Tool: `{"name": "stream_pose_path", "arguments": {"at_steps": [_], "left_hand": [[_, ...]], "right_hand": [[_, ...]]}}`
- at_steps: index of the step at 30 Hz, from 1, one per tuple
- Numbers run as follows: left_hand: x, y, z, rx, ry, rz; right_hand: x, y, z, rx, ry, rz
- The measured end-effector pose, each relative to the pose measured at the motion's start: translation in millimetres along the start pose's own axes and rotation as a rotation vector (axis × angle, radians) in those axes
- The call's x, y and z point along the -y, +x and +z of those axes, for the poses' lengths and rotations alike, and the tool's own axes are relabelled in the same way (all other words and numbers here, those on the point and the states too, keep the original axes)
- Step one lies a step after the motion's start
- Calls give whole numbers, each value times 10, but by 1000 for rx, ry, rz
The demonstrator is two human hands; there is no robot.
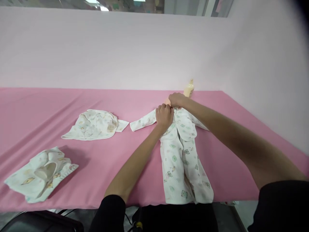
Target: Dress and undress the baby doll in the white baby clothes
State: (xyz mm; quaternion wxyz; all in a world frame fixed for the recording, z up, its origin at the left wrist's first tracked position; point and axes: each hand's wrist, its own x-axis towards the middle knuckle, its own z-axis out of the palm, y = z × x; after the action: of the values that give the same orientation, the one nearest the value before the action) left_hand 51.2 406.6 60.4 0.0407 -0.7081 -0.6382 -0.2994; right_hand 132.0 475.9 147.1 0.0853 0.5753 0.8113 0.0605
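Note:
A white printed baby top (185,124) lies front up on the pink cover, its sleeves spread to both sides. Below it stretch matching baby trousers (174,161), legs toward me. My left hand (164,116) is closed at the collar, fingers curled on the cloth. Right beside it, slightly higher, my right hand (177,100) is closed in a pinch at the neckline; its fingertips are partly hidden. Between and behind my hands shows a bit of a skin-coloured doll's head (167,101), mostly covered from view.
A pale yellow pump bottle (189,88) stands behind my right hand near the wall. To the left lie a spread white printed baby garment (95,125) and a folded one (41,175) on the pink-covered table (103,170). A dark chair (41,221) sits below the front edge.

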Motion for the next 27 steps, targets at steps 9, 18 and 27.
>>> {"name": "stream_pose_path", "arguments": {"at_steps": [9, 18, 27], "left_hand": [[-16, 3, 23, 11, -3, -17], [20, -8, 39, 20, -47, 26], [23, 13, 57, 19, -55, 40]], "right_hand": [[129, 130, -21, 5, -111, 82], [12, 112, 13, 161, 18, 138], [-292, 43, 107, 201, 501, 166]]}}
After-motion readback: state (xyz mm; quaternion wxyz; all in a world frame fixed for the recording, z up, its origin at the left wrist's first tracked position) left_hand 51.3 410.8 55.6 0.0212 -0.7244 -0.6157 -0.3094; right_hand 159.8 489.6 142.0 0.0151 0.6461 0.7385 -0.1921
